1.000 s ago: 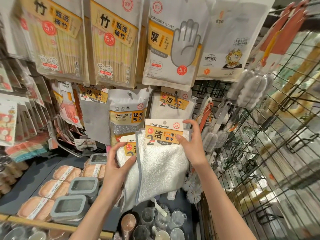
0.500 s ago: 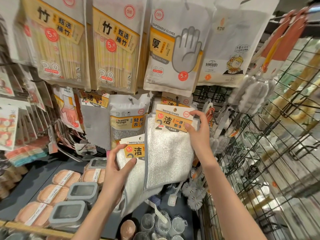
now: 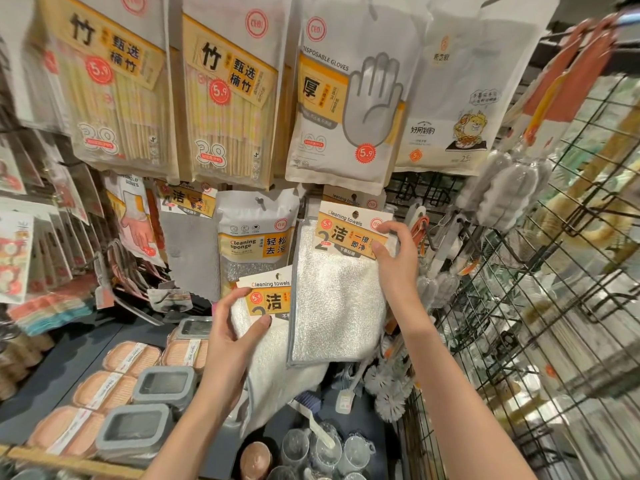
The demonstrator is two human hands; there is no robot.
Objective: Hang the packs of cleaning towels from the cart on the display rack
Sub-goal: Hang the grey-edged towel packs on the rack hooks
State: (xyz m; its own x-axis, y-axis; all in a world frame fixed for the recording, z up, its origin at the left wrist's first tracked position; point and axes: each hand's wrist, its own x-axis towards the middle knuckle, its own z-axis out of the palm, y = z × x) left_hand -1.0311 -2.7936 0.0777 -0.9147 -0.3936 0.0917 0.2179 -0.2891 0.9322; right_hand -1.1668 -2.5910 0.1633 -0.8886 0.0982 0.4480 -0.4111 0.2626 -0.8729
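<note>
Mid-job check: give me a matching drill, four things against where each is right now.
Things:
1. right hand
2. left hand
3. sponge pack
4. glove pack

Places:
A. hangs on the top row
B. pinches the raised towel pack's card
C. holds the lower towel pack
D. hangs left of the raised towel pack

Pairs: 1-B, 2-C, 3-D, 4-A

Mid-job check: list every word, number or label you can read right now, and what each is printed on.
"Cleaning towels", "5.9", "2", "洁": card of the towel pack in the right hand.
"Cleaning towels", "5.9", "洁": card of the second towel pack in the left hand.
"Cleaning sponge": hanging sponge bag.
"DISPOSABLE GLOVES", "厚", "5.9": glove bag.
"竹", "5.9", "38": two chopstick bags.
"25": cartoon-dog bag.
Smaller print: too blurred to read.
</note>
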